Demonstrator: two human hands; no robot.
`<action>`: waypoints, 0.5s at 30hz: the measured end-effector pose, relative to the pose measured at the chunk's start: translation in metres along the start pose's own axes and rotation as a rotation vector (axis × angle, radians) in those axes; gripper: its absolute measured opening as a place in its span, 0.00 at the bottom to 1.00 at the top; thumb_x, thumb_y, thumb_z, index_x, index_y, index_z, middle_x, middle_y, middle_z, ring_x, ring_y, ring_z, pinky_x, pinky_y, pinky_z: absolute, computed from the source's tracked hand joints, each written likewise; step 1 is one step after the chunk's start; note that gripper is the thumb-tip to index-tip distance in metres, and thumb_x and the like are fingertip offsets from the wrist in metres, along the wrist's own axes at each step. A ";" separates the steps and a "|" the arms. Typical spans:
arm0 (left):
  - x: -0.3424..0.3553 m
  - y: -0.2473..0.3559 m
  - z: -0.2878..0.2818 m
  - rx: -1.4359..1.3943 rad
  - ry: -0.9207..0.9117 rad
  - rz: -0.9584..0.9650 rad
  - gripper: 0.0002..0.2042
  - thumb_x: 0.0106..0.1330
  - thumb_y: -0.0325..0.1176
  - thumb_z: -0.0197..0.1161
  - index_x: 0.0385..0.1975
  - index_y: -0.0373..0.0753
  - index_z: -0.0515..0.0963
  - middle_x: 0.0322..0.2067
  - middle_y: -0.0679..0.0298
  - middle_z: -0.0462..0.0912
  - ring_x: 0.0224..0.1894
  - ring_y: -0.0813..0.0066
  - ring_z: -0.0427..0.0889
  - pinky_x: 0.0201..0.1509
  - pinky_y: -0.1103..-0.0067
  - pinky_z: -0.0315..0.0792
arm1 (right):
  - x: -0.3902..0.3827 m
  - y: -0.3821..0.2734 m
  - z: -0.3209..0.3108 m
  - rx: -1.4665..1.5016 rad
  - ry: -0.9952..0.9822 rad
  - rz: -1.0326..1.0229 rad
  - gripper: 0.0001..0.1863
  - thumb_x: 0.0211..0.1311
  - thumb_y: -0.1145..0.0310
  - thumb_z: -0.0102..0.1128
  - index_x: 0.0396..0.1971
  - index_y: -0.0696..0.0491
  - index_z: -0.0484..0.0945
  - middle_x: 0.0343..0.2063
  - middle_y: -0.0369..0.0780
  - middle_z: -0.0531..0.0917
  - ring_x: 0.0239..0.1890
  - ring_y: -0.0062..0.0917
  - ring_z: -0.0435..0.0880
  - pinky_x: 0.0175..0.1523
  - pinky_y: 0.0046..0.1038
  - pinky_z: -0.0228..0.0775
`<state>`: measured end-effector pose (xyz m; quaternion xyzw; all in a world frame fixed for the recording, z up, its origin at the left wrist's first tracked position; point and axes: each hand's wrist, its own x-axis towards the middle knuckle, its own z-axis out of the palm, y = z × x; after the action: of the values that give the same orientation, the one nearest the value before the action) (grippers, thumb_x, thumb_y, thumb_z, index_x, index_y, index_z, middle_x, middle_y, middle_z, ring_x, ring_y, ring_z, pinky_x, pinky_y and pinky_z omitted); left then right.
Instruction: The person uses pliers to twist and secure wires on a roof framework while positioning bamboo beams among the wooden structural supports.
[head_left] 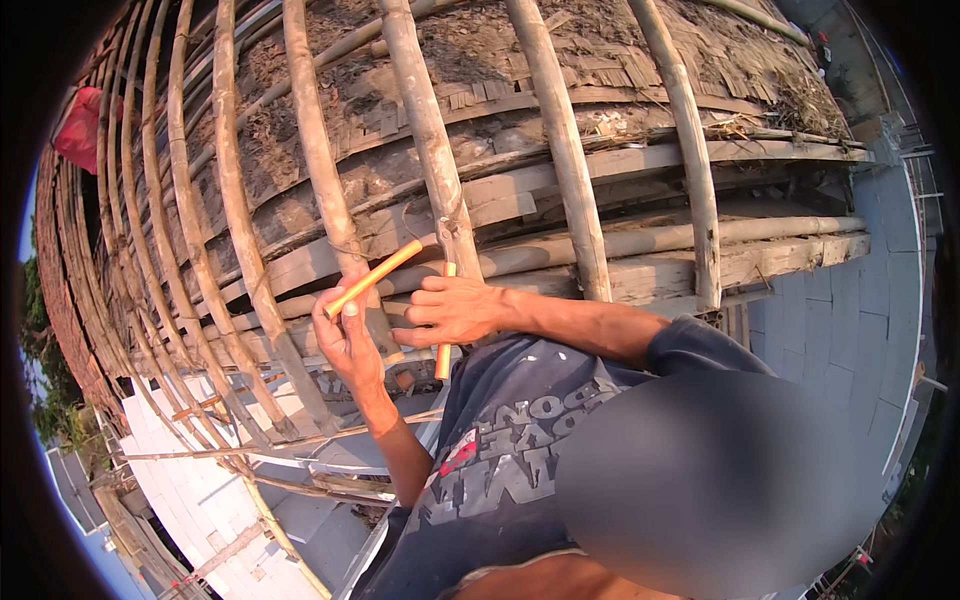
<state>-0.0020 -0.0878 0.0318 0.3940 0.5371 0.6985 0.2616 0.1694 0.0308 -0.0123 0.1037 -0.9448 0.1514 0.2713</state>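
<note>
With both hands I hold a pair of pincers with long orange handles, spread wide apart. My left hand grips the end of one handle, its thumb lying along it. Around the other handle, which points down toward my shirt, my right hand is closed. Both handles run up to a small dark metal head at a wooden pole. Whether the jaws bite on anything there is too small to tell.
Several long round poles slope across the roof frame, over squared beams and crumbling old sheathing. Grey roofing panels lie to the right, pale panels lower left. A red cloth or bag shows at far left.
</note>
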 end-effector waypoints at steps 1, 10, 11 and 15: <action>-0.002 0.005 -0.001 0.082 -0.029 -0.001 0.11 0.79 0.30 0.56 0.55 0.33 0.71 0.58 0.48 0.79 0.63 0.55 0.80 0.68 0.62 0.77 | 0.001 -0.001 0.000 -0.017 0.133 0.032 0.26 0.62 0.62 0.56 0.62 0.45 0.73 0.44 0.37 0.77 0.51 0.30 0.79 0.56 0.38 0.70; -0.023 0.049 0.014 0.656 -0.064 -0.105 0.11 0.80 0.29 0.56 0.56 0.31 0.75 0.50 0.57 0.83 0.53 0.72 0.81 0.60 0.74 0.74 | 0.020 0.000 0.006 0.037 0.320 0.189 0.39 0.64 0.59 0.59 0.72 0.59 0.62 0.71 0.53 0.67 0.73 0.47 0.67 0.75 0.52 0.57; -0.022 0.048 0.015 0.663 -0.045 -0.100 0.12 0.80 0.30 0.56 0.55 0.31 0.76 0.49 0.58 0.83 0.51 0.72 0.81 0.58 0.75 0.74 | 0.022 0.002 0.008 0.031 0.320 0.196 0.38 0.65 0.60 0.59 0.72 0.59 0.62 0.71 0.54 0.67 0.73 0.47 0.67 0.75 0.52 0.58; -0.015 0.046 0.009 0.594 -0.002 -0.101 0.12 0.79 0.32 0.58 0.55 0.32 0.76 0.48 0.59 0.83 0.48 0.73 0.80 0.56 0.75 0.74 | 0.050 0.009 0.006 0.098 0.246 0.281 0.35 0.65 0.63 0.59 0.71 0.57 0.64 0.71 0.54 0.67 0.72 0.47 0.69 0.76 0.51 0.57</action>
<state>0.0164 -0.1083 0.0724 0.4267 0.7364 0.4967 0.1700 0.1230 0.0313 0.0083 -0.0353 -0.9013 0.2450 0.3555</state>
